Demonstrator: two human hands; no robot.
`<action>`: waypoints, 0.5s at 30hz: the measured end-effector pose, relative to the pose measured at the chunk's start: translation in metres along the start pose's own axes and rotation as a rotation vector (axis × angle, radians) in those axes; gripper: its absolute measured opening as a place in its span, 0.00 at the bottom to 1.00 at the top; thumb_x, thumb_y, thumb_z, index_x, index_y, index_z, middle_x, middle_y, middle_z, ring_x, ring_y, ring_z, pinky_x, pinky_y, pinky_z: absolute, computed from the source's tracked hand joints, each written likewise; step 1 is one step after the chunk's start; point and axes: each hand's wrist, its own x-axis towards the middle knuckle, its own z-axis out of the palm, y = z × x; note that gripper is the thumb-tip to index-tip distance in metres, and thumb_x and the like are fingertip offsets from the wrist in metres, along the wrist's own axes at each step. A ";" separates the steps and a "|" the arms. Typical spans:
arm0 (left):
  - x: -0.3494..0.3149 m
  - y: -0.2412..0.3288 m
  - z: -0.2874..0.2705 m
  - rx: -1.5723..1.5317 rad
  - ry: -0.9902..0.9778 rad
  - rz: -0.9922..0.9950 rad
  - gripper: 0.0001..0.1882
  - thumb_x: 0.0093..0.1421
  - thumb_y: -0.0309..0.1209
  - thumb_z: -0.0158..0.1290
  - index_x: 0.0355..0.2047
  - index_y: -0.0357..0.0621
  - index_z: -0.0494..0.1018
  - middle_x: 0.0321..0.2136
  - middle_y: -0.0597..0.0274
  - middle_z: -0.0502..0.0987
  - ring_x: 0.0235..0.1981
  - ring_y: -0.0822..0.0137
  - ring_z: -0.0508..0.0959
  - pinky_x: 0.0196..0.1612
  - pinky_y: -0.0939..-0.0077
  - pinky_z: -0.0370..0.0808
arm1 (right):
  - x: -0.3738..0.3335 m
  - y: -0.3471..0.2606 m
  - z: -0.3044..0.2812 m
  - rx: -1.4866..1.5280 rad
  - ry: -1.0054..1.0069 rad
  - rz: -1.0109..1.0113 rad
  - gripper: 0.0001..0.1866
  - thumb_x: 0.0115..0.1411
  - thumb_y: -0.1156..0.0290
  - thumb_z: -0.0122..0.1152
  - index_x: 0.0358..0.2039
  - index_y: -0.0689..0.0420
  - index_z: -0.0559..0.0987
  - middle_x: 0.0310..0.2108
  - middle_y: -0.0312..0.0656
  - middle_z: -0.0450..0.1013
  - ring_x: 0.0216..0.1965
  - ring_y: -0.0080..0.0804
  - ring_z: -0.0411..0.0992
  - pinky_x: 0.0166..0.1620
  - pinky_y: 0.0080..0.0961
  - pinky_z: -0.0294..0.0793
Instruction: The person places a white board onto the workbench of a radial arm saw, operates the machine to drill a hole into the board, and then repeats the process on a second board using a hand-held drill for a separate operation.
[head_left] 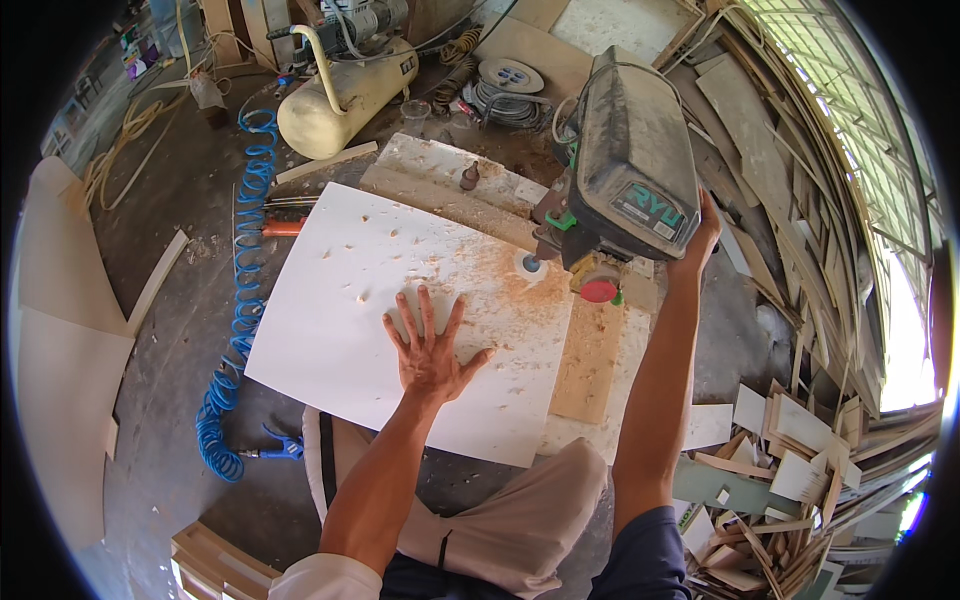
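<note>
Apparently one round hole (531, 264) done in white rectangular board (330, 310), remainder undeterminable; left hand (430, 350) spread wide thereon, right hand (697, 243) at dusty dark-grey drill press (630, 140), grip hidden.

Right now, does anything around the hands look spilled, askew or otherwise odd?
Yes: brown sawdust and pale chips litter the otherwise plain white board, thickest around the round recess near its right edge. Farther right, offcuts lie in a jumbled heap, at all angles rather than stacked.
</note>
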 end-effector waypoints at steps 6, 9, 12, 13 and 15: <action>0.000 -0.001 0.003 -0.004 0.012 0.011 0.51 0.58 0.74 0.44 0.75 0.68 0.44 0.74 0.41 0.28 0.73 0.31 0.26 0.68 0.23 0.29 | -0.007 -0.001 -0.004 -0.096 0.015 -0.091 0.19 0.73 0.60 0.55 0.43 0.65 0.82 0.30 0.36 0.78 0.31 0.19 0.70 0.38 0.20 0.71; -0.001 -0.004 0.003 0.005 0.005 0.003 0.51 0.58 0.74 0.43 0.75 0.68 0.44 0.74 0.41 0.27 0.73 0.31 0.25 0.68 0.24 0.29 | -0.042 -0.013 -0.001 -0.230 0.076 -0.193 0.18 0.73 0.61 0.53 0.43 0.66 0.82 0.31 0.37 0.79 0.32 0.19 0.71 0.39 0.20 0.72; -0.001 -0.003 0.001 0.011 -0.010 -0.004 0.51 0.58 0.74 0.43 0.75 0.68 0.43 0.74 0.41 0.27 0.73 0.31 0.25 0.68 0.24 0.29 | -0.080 -0.025 0.000 -0.360 0.140 -0.225 0.17 0.74 0.64 0.52 0.44 0.66 0.81 0.32 0.38 0.80 0.33 0.19 0.72 0.40 0.21 0.73; 0.000 -0.001 -0.001 0.013 -0.012 -0.006 0.51 0.59 0.74 0.43 0.75 0.68 0.43 0.74 0.41 0.27 0.73 0.31 0.25 0.68 0.24 0.29 | -0.092 -0.030 0.001 -0.399 0.162 -0.234 0.17 0.74 0.65 0.52 0.44 0.66 0.81 0.32 0.39 0.80 0.33 0.19 0.72 0.41 0.21 0.73; -0.001 -0.001 -0.004 0.011 -0.022 -0.009 0.51 0.59 0.73 0.43 0.75 0.68 0.43 0.74 0.41 0.27 0.73 0.32 0.26 0.68 0.25 0.29 | -0.115 -0.029 0.002 -0.332 0.158 -0.211 0.14 0.73 0.69 0.52 0.44 0.67 0.81 0.32 0.41 0.79 0.34 0.22 0.76 0.40 0.21 0.75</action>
